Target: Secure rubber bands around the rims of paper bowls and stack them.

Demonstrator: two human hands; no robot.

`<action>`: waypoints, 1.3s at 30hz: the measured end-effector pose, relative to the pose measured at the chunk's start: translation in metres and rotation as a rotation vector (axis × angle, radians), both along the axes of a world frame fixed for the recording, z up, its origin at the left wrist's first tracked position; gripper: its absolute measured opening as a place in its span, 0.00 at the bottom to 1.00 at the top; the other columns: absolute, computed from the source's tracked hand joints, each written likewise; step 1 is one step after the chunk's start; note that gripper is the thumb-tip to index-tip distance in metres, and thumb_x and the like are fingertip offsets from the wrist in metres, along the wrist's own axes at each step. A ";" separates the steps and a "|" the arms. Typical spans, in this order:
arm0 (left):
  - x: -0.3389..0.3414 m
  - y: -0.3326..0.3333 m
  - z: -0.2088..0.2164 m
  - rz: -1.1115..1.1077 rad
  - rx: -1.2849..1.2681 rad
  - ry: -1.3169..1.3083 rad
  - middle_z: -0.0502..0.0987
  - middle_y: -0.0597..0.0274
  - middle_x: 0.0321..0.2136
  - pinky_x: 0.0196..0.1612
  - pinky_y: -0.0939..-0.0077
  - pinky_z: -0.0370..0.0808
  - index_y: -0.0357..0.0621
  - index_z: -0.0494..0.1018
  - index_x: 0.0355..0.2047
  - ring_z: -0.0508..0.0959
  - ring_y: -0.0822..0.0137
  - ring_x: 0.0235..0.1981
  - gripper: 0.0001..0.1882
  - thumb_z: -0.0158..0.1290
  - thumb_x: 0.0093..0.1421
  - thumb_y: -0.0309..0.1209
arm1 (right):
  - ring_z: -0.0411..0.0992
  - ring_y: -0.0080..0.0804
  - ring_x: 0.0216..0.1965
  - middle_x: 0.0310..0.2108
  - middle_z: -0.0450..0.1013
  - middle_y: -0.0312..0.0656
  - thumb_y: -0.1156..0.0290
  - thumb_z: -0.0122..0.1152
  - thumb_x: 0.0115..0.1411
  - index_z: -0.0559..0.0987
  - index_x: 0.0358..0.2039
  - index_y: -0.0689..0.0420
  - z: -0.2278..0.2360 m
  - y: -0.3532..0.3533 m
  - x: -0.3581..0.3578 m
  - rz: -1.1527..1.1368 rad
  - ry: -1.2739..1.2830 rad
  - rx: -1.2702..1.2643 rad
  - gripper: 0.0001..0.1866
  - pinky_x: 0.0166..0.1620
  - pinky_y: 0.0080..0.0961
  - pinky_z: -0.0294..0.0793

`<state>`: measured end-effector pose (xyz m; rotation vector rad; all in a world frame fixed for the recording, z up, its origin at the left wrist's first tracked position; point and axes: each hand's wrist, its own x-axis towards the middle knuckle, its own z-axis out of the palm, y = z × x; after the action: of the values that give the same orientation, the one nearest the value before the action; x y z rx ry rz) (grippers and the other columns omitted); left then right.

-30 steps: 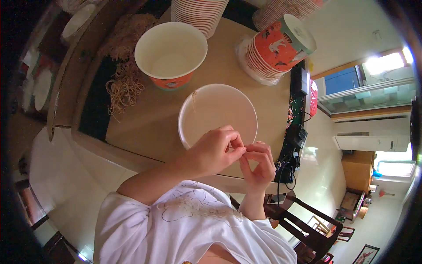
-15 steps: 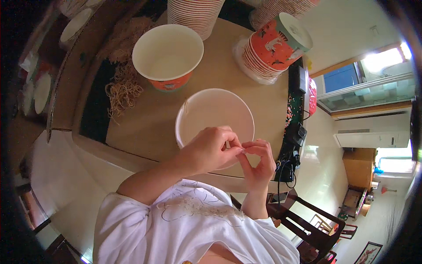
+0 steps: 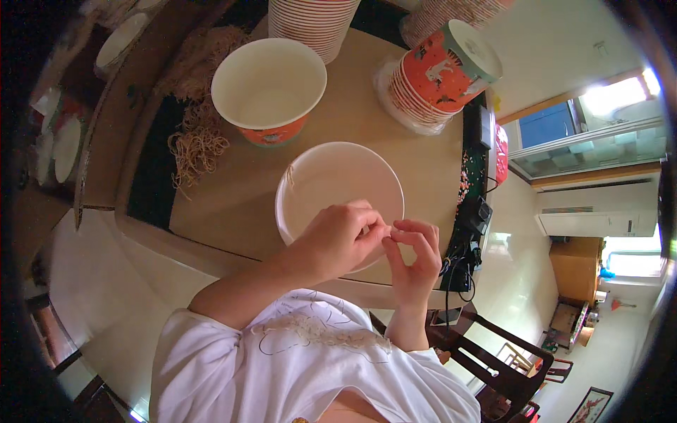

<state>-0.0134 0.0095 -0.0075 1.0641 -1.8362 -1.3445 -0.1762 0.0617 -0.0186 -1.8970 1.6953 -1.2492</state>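
Note:
My left hand (image 3: pixel 343 238) and my right hand (image 3: pixel 416 255) meet fingertip to fingertip over the near right rim of a large white bowl (image 3: pixel 345 180). Each one pinches with thumb and forefinger. Whatever lies between the fingertips is too small to make out. A thin tan strand (image 3: pixel 290 175) clings to the bowl's inner left wall. Behind the bowl, to the left, stands a paper tub (image 3: pixel 271 84), white inside and orange-red outside. Loose tan strings (image 3: pixel 197 151) lie tangled beside that tub.
A tall stack of paper tubs (image 3: pixel 314 28) rises at the back. Another stack of orange-red tubs (image 3: pixel 437 74), partly in clear plastic, leans at the back right. Black cables and adapters (image 3: pixel 465 247) line the table's right edge. A cardboard box (image 3: pixel 99 148) stands at left.
The white bowl has shifted slightly left. My right hand has moved a little left and down, and both hands remain pinched together.

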 end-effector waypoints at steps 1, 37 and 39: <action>0.001 0.000 -0.002 0.000 0.019 0.018 0.76 0.55 0.28 0.31 0.75 0.72 0.34 0.76 0.30 0.77 0.68 0.27 0.06 0.55 0.58 0.27 | 0.71 0.35 0.40 0.36 0.75 0.42 0.83 0.67 0.43 0.78 0.26 0.60 -0.001 0.000 0.000 0.001 0.001 0.001 0.09 0.44 0.28 0.69; -0.007 -0.003 0.005 0.065 0.098 0.116 0.78 0.50 0.28 0.34 0.63 0.74 0.36 0.72 0.32 0.79 0.55 0.29 0.07 0.50 0.61 0.28 | 0.63 0.25 0.21 0.20 0.70 0.35 0.82 0.66 0.46 0.77 0.26 0.58 -0.002 0.001 0.004 -0.021 -0.009 0.045 0.07 0.27 0.21 0.62; -0.007 -0.003 0.005 0.072 0.103 0.135 0.78 0.50 0.28 0.34 0.63 0.74 0.36 0.72 0.32 0.79 0.55 0.30 0.07 0.50 0.61 0.28 | 0.63 0.25 0.20 0.20 0.70 0.35 0.82 0.66 0.46 0.76 0.25 0.58 -0.001 0.000 0.004 -0.009 -0.010 0.036 0.07 0.28 0.22 0.61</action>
<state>-0.0200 0.0065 -0.0025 1.0549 -1.6310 -1.4453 -0.1725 0.0620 -0.0197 -1.8610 1.7117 -1.2211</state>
